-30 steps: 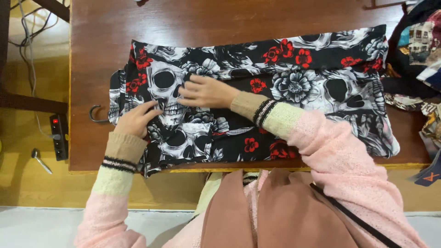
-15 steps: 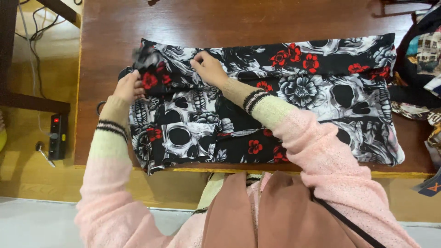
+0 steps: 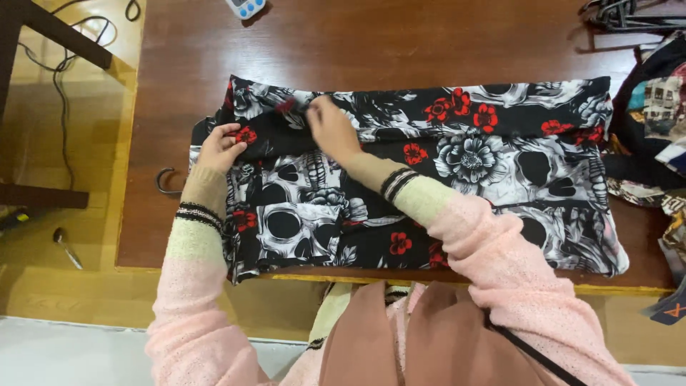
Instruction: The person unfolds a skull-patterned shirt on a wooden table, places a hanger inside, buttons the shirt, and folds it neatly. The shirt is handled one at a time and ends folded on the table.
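Note:
A black garment [image 3: 464, 164] printed with grey skulls and red flowers lies folded lengthwise across the brown wooden table [image 3: 343, 43]. My left hand [image 3: 220, 146] pinches the cloth at the garment's left end, fingers closed on a fold. My right hand [image 3: 330, 129] presses down on the upper middle-left part of the garment, fingertips on a fold line near the top edge. Both arms wear pink knitted sleeves with cream and striped cuffs. A metal hanger hook [image 3: 166, 182] pokes out from under the garment's left end.
A small white and blue timer [image 3: 240, 7] sits at the table's far edge. Dark hangers [image 3: 622, 16] lie at the far right corner. A heap of mixed clothes [image 3: 661, 121] lies to the right. Cables [image 3: 64, 71] and a metal tool [image 3: 66, 246] are on the yellow floor at left.
Both hands moved up from the skull print toward the garment's top-left part, lifting and folding the left end's cloth over. The view shifted, so the garment sits lower in frame.

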